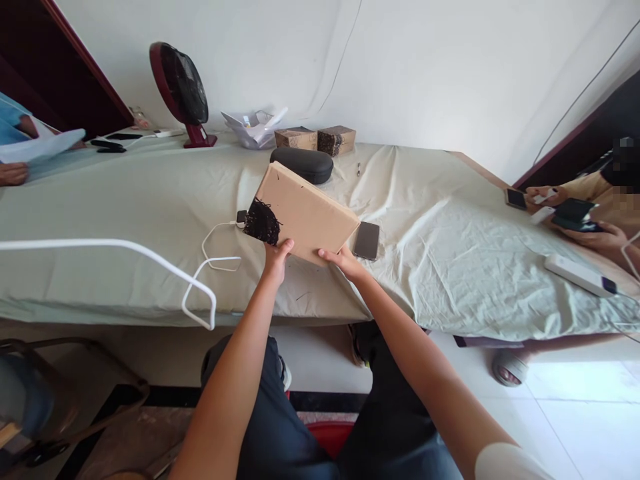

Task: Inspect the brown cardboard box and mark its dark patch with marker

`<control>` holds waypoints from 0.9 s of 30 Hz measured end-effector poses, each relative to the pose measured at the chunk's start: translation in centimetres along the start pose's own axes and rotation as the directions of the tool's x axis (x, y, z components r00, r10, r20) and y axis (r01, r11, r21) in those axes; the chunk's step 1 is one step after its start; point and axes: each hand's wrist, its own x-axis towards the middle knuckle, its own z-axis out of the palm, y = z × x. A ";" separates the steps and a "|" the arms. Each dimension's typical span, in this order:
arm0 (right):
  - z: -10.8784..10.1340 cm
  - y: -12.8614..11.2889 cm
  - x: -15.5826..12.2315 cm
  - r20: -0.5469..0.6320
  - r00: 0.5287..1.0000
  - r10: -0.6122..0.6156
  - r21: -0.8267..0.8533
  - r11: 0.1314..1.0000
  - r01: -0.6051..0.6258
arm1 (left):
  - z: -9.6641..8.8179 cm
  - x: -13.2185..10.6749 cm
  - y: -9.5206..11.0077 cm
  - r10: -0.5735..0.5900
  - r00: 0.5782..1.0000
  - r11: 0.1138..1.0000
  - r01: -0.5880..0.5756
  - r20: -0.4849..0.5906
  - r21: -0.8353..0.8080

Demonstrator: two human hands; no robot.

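A tan cardboard box (313, 210) with a black scribbled patch at its left corner is held tilted above the cloth. My left hand (277, 257) grips its near edge, thumb on top and fingers hidden underneath. On the same edge, farther right, my right hand (343, 260) holds the box in the same way. Just right of the box lies a dark smartphone (367, 241). Behind it sits a black zip case (303, 165). A white cable (204, 250) with a black plug (242, 217) rests by the box's left corner.
A pale green cloth (450, 220) covers the table. Along the wall stand a red fan (183, 90), a plastic bag (257, 130) and two small boxes (336, 139). A white cable (125, 245) crosses at left. People sit at both ends; a white power strip (580, 274) lies right.
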 end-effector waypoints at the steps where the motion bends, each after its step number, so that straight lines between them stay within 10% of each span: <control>1: 0.0 0.1 0.0 -0.003 1.000 0.002 0.003 1.000 -0.002 | -0.1 0.1 -0.1 -0.003 1.000 1.000 0.003 -0.001 0.005; 18: 0.1 2.1 0.2 -0.105 0.992 0.063 -0.026 0.997 -0.066 | -0.8 1.0 0.6 -0.090 0.995 0.984 0.095 0.038 -0.150; 27: -1.6 -0.8 0.8 -0.119 0.980 -0.157 -0.068 0.986 0.150 | -1.5 1.8 2.0 0.104 0.993 0.994 -0.105 -0.051 -0.027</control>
